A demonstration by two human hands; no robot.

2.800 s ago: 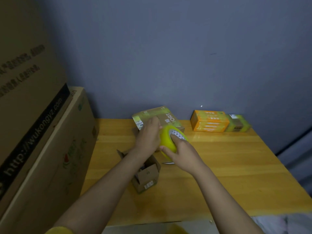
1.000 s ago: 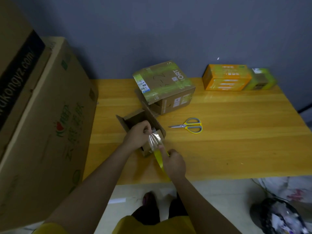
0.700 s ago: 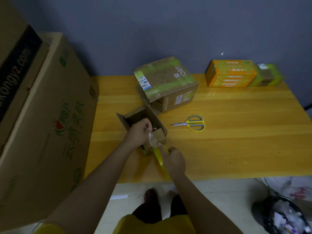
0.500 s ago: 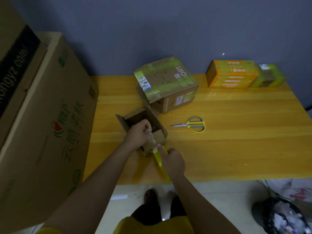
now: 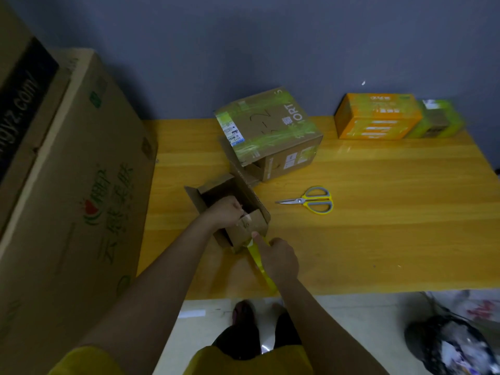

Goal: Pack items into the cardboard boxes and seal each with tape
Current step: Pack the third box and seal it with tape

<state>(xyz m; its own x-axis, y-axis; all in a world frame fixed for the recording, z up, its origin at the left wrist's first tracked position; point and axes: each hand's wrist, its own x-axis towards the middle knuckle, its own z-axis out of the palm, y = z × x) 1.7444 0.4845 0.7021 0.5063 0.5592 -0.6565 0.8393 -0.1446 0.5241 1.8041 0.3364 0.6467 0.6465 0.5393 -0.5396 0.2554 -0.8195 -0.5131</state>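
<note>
A small open cardboard box [image 5: 211,189] stands on the wooden table [image 5: 378,239], flaps partly raised. My left hand [image 5: 226,213] rests at the box's near flap and pinches the free end of clear tape against it. My right hand [image 5: 278,259] grips the yellow tape roll [image 5: 261,266] just in front of the box, at its near corner, index finger stretched along the roll. A short strip of tape runs from the roll up to the flap. What lies inside the box is hidden by my left hand.
A larger taped cardboard box [image 5: 270,131] sits behind the small one. Yellow-grey scissors [image 5: 311,203] lie to the right. An orange box [image 5: 376,116] and a green-taped box [image 5: 435,119] stand at the back right. Big cartons [image 5: 67,185] wall off the left. A dark bag [image 5: 449,345] lies on the floor.
Both hands came from the big box down to the small one. The tape end is now pressed on its flap, and over the last second the roll stays close below the box.
</note>
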